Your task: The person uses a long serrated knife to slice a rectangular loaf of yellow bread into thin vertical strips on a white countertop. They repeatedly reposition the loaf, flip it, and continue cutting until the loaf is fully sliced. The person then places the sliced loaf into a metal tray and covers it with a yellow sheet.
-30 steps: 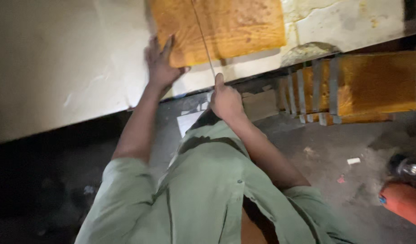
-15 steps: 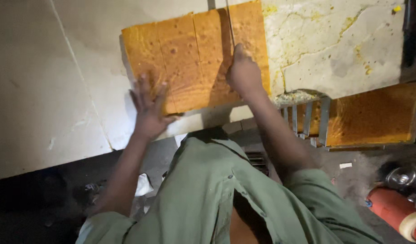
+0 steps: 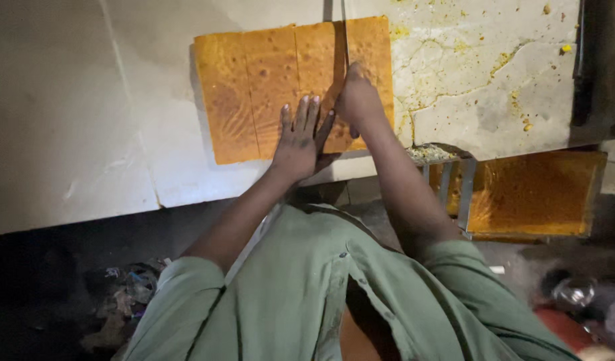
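Orange slab [image 3: 254,93], flat and porous, is seen lying on the pale tabletop [image 3: 87,120] near its front edge, already scored into long strips. A thin blade [image 3: 345,33] is held upright over the slab's right part, set in a cut line, by the right hand [image 3: 355,100], whose grip is clamped around the blade's lower end. The left hand [image 3: 299,137] is pressed flat on the slab just beside it, fingers [image 3: 301,113] spread and apart, nothing being gripped.

Compared with half a second ago, the left hand has been moved rightward along the slab, so that both hands are now nearly touching; the right hand is kept on the same cut line.

To the right of the slab, the tabletop is smeared with yellow crumbs [image 3: 515,60]. Below the edge, a metal tray [image 3: 535,194] with orange lining is seen, well apart from the hands. A green shirt [image 3: 307,287] fills the lower part of the view. No package, label or sign can be made out.
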Available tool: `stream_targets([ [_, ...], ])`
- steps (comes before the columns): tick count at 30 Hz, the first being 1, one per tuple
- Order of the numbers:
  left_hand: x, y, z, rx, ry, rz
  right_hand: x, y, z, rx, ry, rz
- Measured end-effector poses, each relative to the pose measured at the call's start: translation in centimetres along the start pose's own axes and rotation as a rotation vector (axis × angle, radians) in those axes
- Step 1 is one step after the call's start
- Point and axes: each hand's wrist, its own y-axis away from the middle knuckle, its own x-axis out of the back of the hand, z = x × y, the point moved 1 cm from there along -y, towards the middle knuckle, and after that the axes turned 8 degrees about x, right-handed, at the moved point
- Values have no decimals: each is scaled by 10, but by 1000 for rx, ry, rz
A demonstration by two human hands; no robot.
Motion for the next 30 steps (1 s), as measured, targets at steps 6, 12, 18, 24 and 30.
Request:
stream_targets([
  [6,16,11,12,-36,-48,106,14,28,-10,70,15,-24],
  [12,27,23,33,85,-80,-35,-20,116,17,-17,133,-173],
  [18,27,31,42,61,-65,-28,-56,212,55,107,269,-42],
  [24,24,18,29,45,-4,-95,-88,218,68,-37,242,-41],
  [30,26,33,-91,34,94,-25,-132,231,115,-70,213,-25],
])
